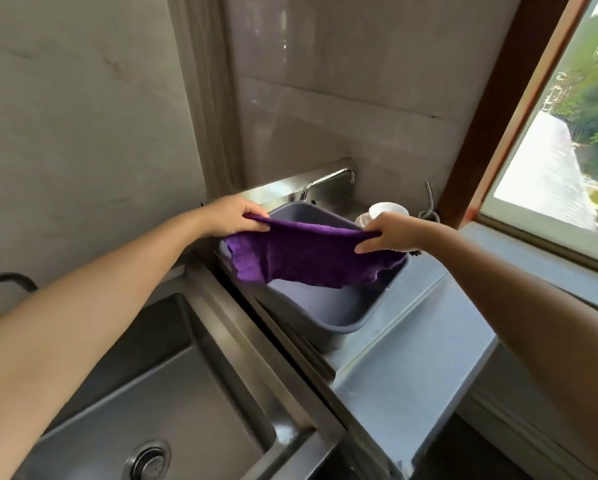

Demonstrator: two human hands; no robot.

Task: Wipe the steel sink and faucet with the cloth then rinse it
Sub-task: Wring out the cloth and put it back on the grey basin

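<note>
Both hands hold a purple cloth (311,252) stretched out in the air above a grey plastic tub (328,306). The left hand (233,216) has its fingers (256,227) closed on the cloth's left upper corner, thumb on top and the other fingers curled beneath. The right hand (387,232) has its fingers (366,247) closed on the right upper corner in the same way, so the top edge of the cloth runs taut between the two hands while the rest hangs down, its lower edge ragged and loose over the tub's opening. The tub sits in the far basin of the steel surface (404,368), near the back corner where the walls meet. Behind the tub, at the back edge, a steel faucet (328,181) rises and bends to the right. Just behind the right hand, a white cup (389,210) stands near the back right corner, and a metal hook (428,202) rises beside it. At the near left, the steel sink (159,403) lies apart from the cloth, its round drain (148,460) at the bottom. A window (567,133) with a brown frame fills the right side above the surface.
</note>
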